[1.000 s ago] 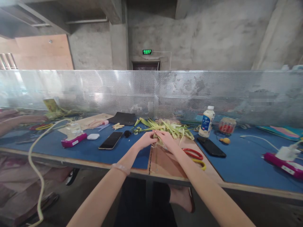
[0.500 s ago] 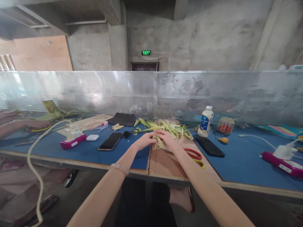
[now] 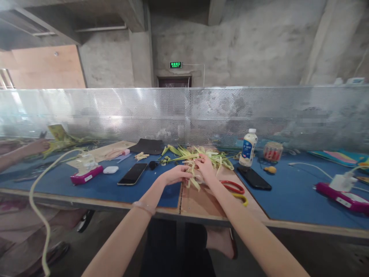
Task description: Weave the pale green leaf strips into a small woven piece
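Note:
Pale, leaf-like strips (image 3: 194, 181), resembling corn husk, hang in a loose bunch between my hands over the bare board. My left hand (image 3: 175, 174) pinches the bunch from its left side, thumb and fingers closed. On the far right side, the bent fingers of my right hand (image 3: 205, 164) are closed on the top of the same bunch. Just behind lies a heap of green and cream strips (image 3: 222, 161). Beside my right forearm are a red loop handle (image 3: 235, 187) and a yellow loop handle (image 3: 242, 199); what they belong to is hidden under the arm.
Left of my hands are a phone (image 3: 132, 174), a white case (image 3: 111, 170) and a purple power strip (image 3: 86, 176). To the right stand a bottle (image 3: 248, 148), another phone (image 3: 255, 178) and a jar (image 3: 272, 151). A co-worker's hand (image 3: 39, 147) is at far left.
My hands have moved slightly apart, the right one up and away, the left a little lower. More of the pale strips now shows between them. The co-worker's hand has lifted.

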`<action>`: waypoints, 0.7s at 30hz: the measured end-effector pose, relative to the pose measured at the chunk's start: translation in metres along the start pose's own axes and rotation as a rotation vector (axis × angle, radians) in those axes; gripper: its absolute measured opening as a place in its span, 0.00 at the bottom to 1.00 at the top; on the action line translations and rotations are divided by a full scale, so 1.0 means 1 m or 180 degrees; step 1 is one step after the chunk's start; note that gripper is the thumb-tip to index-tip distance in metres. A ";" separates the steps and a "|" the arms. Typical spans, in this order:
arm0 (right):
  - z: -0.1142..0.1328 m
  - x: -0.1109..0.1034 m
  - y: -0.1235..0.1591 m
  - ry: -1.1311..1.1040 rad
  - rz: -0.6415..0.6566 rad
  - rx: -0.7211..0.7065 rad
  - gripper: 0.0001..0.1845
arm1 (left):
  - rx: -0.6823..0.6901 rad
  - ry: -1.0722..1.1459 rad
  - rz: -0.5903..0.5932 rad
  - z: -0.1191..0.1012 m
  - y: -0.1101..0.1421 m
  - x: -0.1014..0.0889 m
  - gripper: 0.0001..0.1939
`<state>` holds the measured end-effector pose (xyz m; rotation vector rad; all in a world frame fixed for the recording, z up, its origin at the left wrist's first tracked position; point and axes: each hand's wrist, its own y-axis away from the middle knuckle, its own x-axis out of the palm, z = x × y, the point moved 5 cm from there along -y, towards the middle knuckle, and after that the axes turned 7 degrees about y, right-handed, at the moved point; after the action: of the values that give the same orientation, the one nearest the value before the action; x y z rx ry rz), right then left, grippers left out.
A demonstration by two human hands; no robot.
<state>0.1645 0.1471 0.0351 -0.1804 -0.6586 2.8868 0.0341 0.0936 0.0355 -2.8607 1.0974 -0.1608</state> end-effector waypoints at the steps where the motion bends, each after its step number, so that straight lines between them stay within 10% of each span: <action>1: -0.002 -0.004 -0.001 0.0126 -0.0141 0.0013 0.25 | 0.0009 0.0019 -0.0007 -0.001 0.000 0.000 0.16; 8: -0.002 -0.005 -0.002 0.0207 -0.0181 -0.0105 0.24 | 0.0202 0.0217 -0.0130 0.000 -0.004 -0.007 0.16; 15: -0.003 0.008 0.005 -0.0589 0.0166 0.0442 0.09 | 0.0438 0.0276 -0.0392 -0.002 -0.006 -0.014 0.42; 21: -0.003 0.016 0.008 -0.0533 0.0622 0.0753 0.20 | 0.0565 -0.0103 -0.0551 -0.008 -0.007 -0.015 0.24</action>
<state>0.1480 0.1445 0.0283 0.0312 -0.3342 3.1626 0.0263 0.1090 0.0430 -2.7844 0.7860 -0.2098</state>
